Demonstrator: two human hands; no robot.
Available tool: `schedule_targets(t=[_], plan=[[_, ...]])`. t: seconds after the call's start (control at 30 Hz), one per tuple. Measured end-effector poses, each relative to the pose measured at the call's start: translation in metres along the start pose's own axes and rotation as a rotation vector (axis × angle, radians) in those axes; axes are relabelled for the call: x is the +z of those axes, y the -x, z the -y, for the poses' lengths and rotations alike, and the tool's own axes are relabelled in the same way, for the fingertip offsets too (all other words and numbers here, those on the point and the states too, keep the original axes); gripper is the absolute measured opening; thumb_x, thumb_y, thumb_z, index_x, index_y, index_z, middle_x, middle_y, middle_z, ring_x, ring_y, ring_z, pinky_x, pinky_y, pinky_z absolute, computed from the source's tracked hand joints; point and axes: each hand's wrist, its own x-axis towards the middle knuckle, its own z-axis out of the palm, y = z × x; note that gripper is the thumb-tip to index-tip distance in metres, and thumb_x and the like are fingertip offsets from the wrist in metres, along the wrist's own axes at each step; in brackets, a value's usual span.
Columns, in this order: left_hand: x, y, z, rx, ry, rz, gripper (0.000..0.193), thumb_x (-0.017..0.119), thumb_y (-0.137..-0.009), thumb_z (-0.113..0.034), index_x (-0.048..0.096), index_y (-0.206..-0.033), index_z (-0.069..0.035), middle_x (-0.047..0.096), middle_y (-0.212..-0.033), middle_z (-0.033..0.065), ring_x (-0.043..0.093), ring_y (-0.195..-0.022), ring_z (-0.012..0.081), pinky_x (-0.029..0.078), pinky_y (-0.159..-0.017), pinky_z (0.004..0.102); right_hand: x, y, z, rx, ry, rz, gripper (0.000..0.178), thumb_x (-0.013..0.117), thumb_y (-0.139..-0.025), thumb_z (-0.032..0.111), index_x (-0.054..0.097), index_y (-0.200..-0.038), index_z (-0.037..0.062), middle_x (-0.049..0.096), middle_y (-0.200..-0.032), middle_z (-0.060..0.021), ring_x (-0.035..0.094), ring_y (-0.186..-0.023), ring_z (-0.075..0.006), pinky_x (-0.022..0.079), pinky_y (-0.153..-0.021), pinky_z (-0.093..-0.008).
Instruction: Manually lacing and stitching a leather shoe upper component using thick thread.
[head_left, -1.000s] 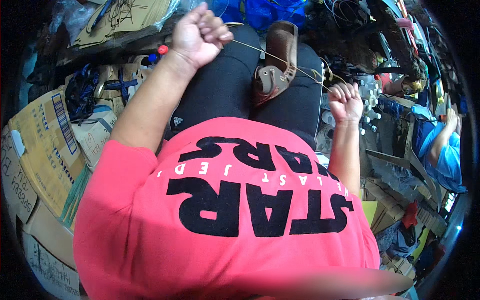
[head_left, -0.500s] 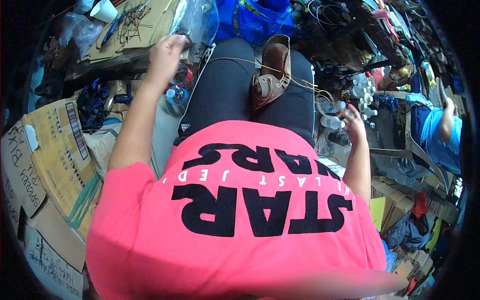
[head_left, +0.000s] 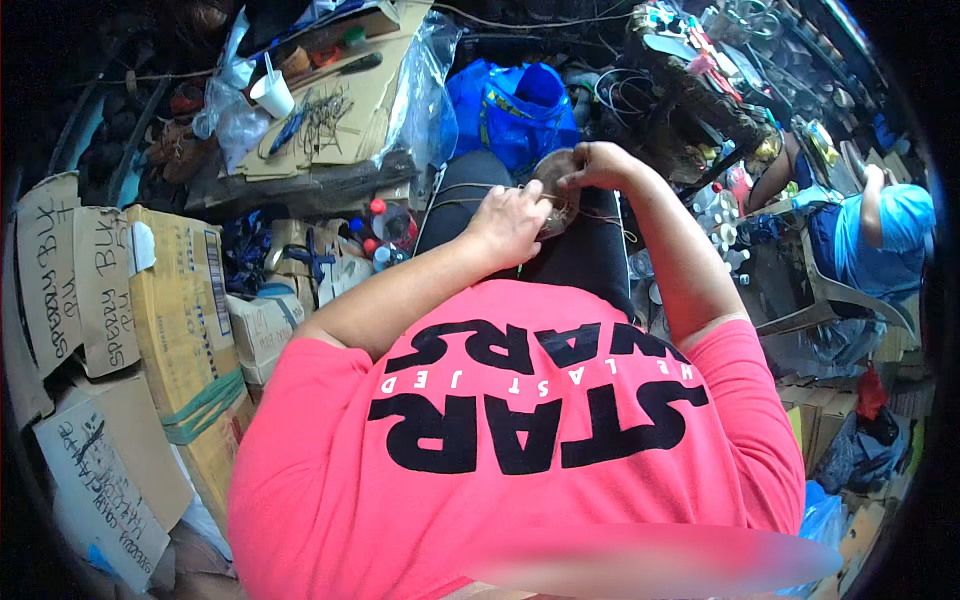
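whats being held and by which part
The right hand holds the brown shoe piece by its right edge; the left hand is at its left side, grip unclear.

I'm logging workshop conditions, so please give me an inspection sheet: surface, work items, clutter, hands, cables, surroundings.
Surface: dark trousers on the lap.
Work items: brown shoe piece, partly hidden; thread across the thighs.
Clutter: white cup on cardboard sheets; bottles at right; taped carton at left.
Hands: right hand pinches the shoe piece's edge; left hand is against it, grip unclear.
Cables: pale loops, wire or cord unclear.
Surroundings: blue bag beyond the knees; person in blue at right.
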Motion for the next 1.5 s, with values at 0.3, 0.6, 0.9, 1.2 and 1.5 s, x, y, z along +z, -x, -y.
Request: schedule_targets(t=[0.3,0.6,0.9,1.2,1.5], plan=[[0.01,-0.011,0.041,-0.005,0.35,0.136,0.042,0.072,-0.067,-0.022,0.062,-0.106,-0.01,0.064,-0.099,0.0128,0.061,-0.097,0.0299,0.048,-0.083,0.039,0.006,0.062,0.008,0.118,-0.533,-0.027,0.032,0.073,-0.078,0.036,0.072,-0.081,0.0042,0.065,-0.071,-0.0024,0.056,-0.068,-0.0082,0.045,-0.066,-0.028],[0.01,-0.044,0.025,0.081,0.367,0.417,0.033,0.073,-0.067,-0.022,0.065,-0.096,-0.008,0.064,-0.091,0.0134,0.062,-0.09,0.0319,0.048,-0.075,0.0406,0.04,0.079,-0.025,0.296,-0.635,-0.291,0.032,0.072,-0.079,0.035,0.068,-0.073,0.0032,0.058,-0.061,0.0002,0.049,-0.059,-0.0088,0.042,-0.058,-0.0293],[0.03,-0.04,0.019,0.201,0.268,0.094,0.039,0.074,-0.069,-0.029,0.058,-0.096,-0.008,0.059,-0.083,0.0107,0.061,-0.082,0.0295,0.047,-0.071,0.0405,0.061,0.063,-0.052,0.181,-0.587,-0.312,0.046,0.074,-0.071,0.048,0.065,-0.074,0.0024,0.059,-0.062,-0.0104,0.055,-0.059,-0.0163,0.044,-0.06,-0.034],[0.03,-0.063,0.017,0.158,0.372,0.271,0.035,0.072,-0.072,-0.029,0.059,-0.091,-0.003,0.061,-0.084,0.0141,0.061,-0.083,0.0325,0.047,-0.073,0.0409,0.035,0.056,-0.058,0.23,-0.49,-0.206,0.045,0.073,-0.071,0.048,0.066,-0.071,0.003,0.061,-0.063,-0.011,0.058,-0.058,-0.0191,0.045,-0.06,-0.0347],[0.025,-0.059,0.001,0.045,0.472,0.346,0.036,0.072,-0.072,-0.03,0.06,-0.088,-0.001,0.061,-0.081,0.017,0.061,-0.08,0.034,0.048,-0.07,0.0407,0.02,0.051,-0.056,0.194,-0.479,-0.026,0.035,0.076,-0.073,0.035,0.069,-0.078,0.002,0.062,-0.063,-0.004,0.054,-0.061,-0.0093,0.044,-0.06,-0.0287]])
